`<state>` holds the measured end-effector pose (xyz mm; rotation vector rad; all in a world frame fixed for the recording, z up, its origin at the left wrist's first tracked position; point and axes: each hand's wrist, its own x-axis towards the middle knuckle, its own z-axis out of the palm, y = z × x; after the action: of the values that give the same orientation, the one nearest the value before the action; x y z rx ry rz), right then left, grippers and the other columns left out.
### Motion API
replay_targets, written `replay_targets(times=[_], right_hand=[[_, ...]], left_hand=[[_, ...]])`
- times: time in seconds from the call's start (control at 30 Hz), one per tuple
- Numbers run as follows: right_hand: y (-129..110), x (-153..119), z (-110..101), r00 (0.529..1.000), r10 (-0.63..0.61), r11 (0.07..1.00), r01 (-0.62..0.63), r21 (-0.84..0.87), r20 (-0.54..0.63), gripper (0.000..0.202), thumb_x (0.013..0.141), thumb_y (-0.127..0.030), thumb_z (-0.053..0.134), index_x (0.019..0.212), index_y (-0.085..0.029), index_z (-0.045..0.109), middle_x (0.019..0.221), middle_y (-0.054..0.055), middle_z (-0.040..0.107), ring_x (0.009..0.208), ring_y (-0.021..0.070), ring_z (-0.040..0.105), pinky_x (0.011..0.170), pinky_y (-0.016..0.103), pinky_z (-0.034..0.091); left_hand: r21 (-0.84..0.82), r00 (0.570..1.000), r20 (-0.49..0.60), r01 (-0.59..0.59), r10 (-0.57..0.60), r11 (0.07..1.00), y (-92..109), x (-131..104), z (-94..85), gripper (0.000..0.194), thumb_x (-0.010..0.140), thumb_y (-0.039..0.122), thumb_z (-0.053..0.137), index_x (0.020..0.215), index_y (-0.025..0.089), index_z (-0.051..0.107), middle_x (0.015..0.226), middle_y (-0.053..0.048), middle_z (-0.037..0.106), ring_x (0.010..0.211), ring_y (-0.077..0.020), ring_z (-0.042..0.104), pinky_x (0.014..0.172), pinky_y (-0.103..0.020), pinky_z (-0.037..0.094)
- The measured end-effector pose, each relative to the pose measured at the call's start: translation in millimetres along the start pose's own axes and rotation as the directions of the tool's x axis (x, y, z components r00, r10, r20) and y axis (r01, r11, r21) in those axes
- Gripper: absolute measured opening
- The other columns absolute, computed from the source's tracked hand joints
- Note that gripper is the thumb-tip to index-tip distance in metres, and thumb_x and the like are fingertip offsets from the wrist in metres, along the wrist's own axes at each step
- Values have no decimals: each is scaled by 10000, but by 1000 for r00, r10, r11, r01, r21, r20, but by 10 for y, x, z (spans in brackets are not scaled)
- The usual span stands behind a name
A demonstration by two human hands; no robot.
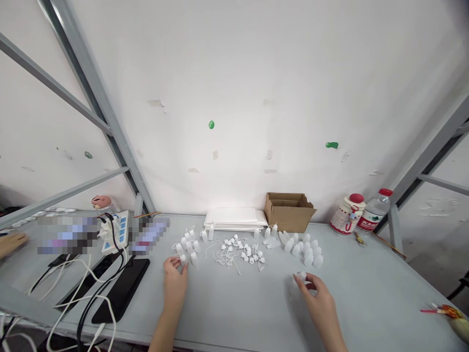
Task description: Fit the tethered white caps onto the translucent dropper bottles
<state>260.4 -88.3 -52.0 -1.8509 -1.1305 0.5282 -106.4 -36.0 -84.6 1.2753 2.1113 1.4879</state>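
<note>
At the left, my left hand [175,278] has its thumb and fingers closed around a small white capped bottle [182,259], at the near end of a group of similar capped bottles [188,236]. My right hand [318,292] pinches a small translucent bottle [301,275] just above the table, partly hidden by the fingers. Between and beyond the hands lies a loose heap of small white caps with string-like straps [249,253]. Farther right, several translucent bottles without visible straps [308,250] stand close together.
A brown cardboard box [293,217] and a white stack of flat sheets [234,219] sit against the wall. Right of them stand a red-lidded jar [346,215] and a plastic bottle [375,210]. Cables, a power strip [116,232] and a black power bank [122,288] crowd the left. Another person's hand [12,243] shows far left.
</note>
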Motion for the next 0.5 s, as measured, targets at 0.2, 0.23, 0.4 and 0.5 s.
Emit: replay_targets(times=[0.2, 0.23, 0.4, 0.5], right_hand=[[-22, -17, -20, 1000, 18, 1000, -18, 2, 0, 453, 613, -617, 514, 776, -203, 596, 831, 74, 664, 724, 250, 618, 752, 400, 421], [-21, -17, -20, 1000, 16, 1000, -16, -2, -4, 450, 612, -614, 515, 773, -202, 598, 826, 75, 665, 722, 251, 619, 750, 403, 422], [-37, -16, -44, 1000, -19, 1000, 19, -10, -7, 434, 620, -612, 526, 742, -204, 610, 789, 76, 678, 674, 240, 615, 674, 362, 453], [-58, -35, -25, 996, -68, 998, 69, -1, 53, 402, 670, -588, 522, 760, -209, 619, 737, 57, 678, 687, 230, 615, 639, 313, 463]], left_hand=[[-4, 999, 31, 6, -6, 1000, 8, 8, -8, 305, 701, 325, 498, 934, 223, 331, 971, -97, 554, 1005, -296, 573, 803, -469, 481], [9, 1000, 24, 2, -3, 1000, 13, 3, -23, 298, 695, 332, 505, 916, 224, 336, 972, -98, 555, 1010, -299, 567, 807, -474, 476], [132, 981, -112, -140, 155, 981, 149, -126, -168, 251, 673, 385, 533, 751, 243, 341, 1056, -124, 536, 1053, -315, 502, 870, -506, 416], [160, 934, -202, -267, 296, 950, 314, -299, -182, 217, 712, 394, 523, 712, 245, 366, 974, -104, 550, 995, -281, 517, 899, -467, 398]])
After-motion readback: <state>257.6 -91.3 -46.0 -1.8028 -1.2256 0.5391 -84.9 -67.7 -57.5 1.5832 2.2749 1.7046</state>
